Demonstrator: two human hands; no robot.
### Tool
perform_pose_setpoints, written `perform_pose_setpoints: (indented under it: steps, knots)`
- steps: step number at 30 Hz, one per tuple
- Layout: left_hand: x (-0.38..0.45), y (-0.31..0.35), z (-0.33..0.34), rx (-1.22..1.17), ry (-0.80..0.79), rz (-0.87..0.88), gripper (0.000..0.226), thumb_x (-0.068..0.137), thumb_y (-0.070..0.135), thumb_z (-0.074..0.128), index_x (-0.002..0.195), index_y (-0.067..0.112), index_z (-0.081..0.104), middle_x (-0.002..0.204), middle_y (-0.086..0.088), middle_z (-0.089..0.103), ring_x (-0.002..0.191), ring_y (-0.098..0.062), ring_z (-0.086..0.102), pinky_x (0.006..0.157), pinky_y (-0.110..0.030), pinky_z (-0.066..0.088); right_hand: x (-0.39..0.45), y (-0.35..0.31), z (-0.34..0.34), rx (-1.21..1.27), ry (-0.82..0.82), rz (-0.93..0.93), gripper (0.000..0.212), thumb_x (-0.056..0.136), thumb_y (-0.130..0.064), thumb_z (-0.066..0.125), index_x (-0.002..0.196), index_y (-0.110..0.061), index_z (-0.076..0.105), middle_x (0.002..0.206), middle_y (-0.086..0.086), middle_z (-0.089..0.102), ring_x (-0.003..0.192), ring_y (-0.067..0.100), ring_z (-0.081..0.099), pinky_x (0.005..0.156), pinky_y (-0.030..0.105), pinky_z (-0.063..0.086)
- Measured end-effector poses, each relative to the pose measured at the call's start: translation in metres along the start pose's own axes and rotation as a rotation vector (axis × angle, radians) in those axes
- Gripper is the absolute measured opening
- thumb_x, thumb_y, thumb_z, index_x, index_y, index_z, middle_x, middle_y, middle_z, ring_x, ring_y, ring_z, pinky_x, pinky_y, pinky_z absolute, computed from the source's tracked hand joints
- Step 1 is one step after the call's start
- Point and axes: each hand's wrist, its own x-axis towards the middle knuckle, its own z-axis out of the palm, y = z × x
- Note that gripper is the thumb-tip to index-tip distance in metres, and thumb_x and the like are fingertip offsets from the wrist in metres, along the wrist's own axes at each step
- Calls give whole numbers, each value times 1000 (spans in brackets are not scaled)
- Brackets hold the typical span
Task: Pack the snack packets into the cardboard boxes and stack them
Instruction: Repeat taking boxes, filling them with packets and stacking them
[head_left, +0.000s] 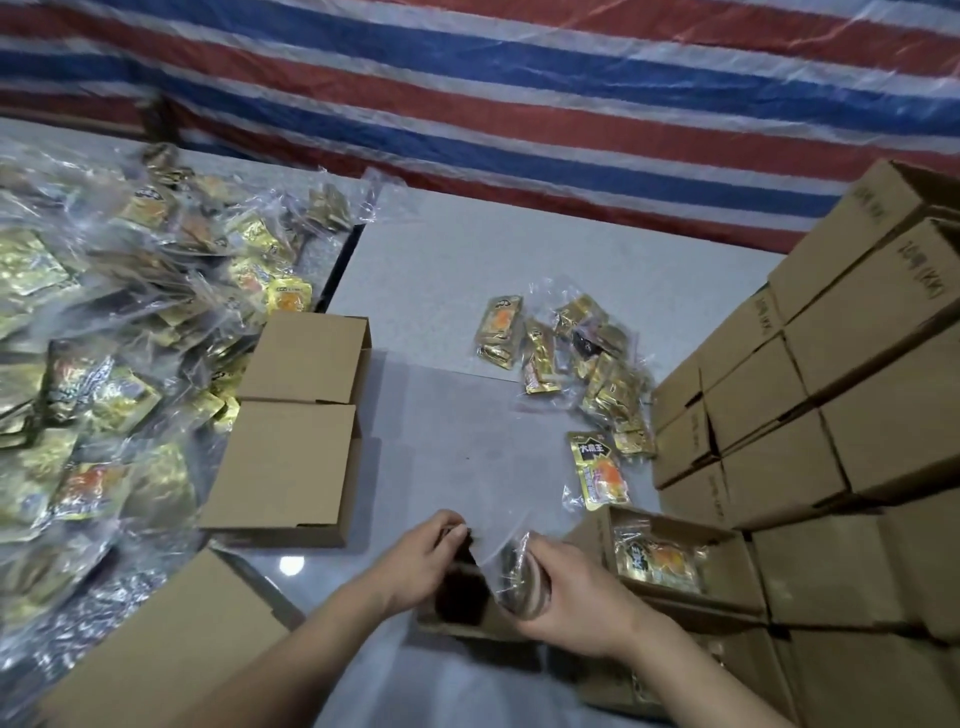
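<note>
Both hands meet low in the middle of the head view over a small open cardboard box. My left hand pinches the edge of a clear plastic bag of snack packets, and my right hand grips the bag's bundled lower part above the box's opening. Just right of them an open box holds a gold and orange packet. Loose gold packets in clear wrap lie on the grey table further back, and one single packet lies nearer.
A big heap of bagged packets covers the left side. Two closed boxes sit left of centre, another box at the near left. Stacked closed boxes form a wall on the right. A striped tarp hangs behind.
</note>
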Motion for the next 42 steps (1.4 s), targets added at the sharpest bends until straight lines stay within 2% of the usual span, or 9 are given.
perform_pose_setpoints:
  steps: [4, 8, 10, 21, 25, 29, 35, 39, 42]
  knots:
    - [0, 1, 1, -8, -14, 24, 20, 104, 32, 44, 113, 19, 56, 105, 3, 66, 100, -13, 60, 92, -26, 44, 9, 11, 12, -131, -162, 37, 29, 74, -49, 65, 97, -49, 47, 85, -28, 57, 76, -5, 53, 69, 16, 47]
    - [-1, 1, 5, -51, -22, -2, 13, 102, 34, 47, 108, 27, 56, 95, 8, 65, 88, -6, 61, 77, -21, 46, 24, 20, 31, -188, -379, 122, 43, 71, -49, 61, 111, -44, 48, 103, -16, 66, 90, 7, 60, 73, 17, 47]
    - [0, 1, 5, -28, -8, -1, 20, 104, 35, 41, 106, 25, 58, 98, 6, 66, 95, -9, 61, 86, -23, 46, 35, 24, 40, -213, -402, 166, 43, 72, -44, 63, 112, -38, 48, 108, -7, 67, 97, 19, 63, 80, 30, 51]
    - [4, -2, 7, -91, 9, -13, 27, 106, 34, 38, 102, 17, 60, 98, -6, 66, 96, -16, 61, 91, -27, 44, 65, 45, 69, -286, -461, 340, 81, 72, -57, 76, 140, -34, 38, 138, -1, 56, 126, 27, 55, 104, 36, 44]
    - [4, -2, 9, -121, 4, -25, 28, 105, 35, 39, 99, 18, 60, 95, -5, 66, 92, -15, 60, 85, -20, 43, 60, 47, 59, -133, -469, 360, 70, 73, -31, 82, 135, -24, 49, 130, -3, 61, 118, 16, 57, 95, 22, 44]
    - [-2, -7, 12, -76, 31, -7, 31, 105, 36, 39, 94, 15, 59, 88, -3, 65, 88, -17, 60, 88, -33, 46, 56, 43, 57, -85, -488, 391, 56, 74, -17, 80, 125, -18, 56, 107, -7, 61, 97, 10, 58, 79, 17, 43]
    - [-1, -5, 1, 91, 88, 68, 26, 104, 38, 38, 89, 26, 55, 77, 9, 61, 76, -6, 56, 74, -25, 43, 53, 28, 41, -22, -427, 395, 57, 76, -35, 78, 127, -19, 59, 114, -8, 63, 103, 8, 59, 83, 17, 45]
    - [1, -7, -3, 166, 109, 83, 26, 105, 36, 38, 98, 19, 57, 90, 1, 64, 89, -17, 59, 81, -32, 44, 53, 15, 43, -103, -255, 288, 23, 95, -33, 57, 103, -16, 69, 110, 2, 66, 107, 20, 59, 90, 29, 46]
    - [1, -8, -1, 203, 91, 84, 24, 105, 38, 37, 100, 25, 56, 93, 6, 63, 93, -14, 58, 84, -30, 43, 64, 4, 66, -101, -474, 382, 34, 100, -29, 39, 110, -13, 67, 120, 14, 65, 116, 28, 58, 87, 30, 42]
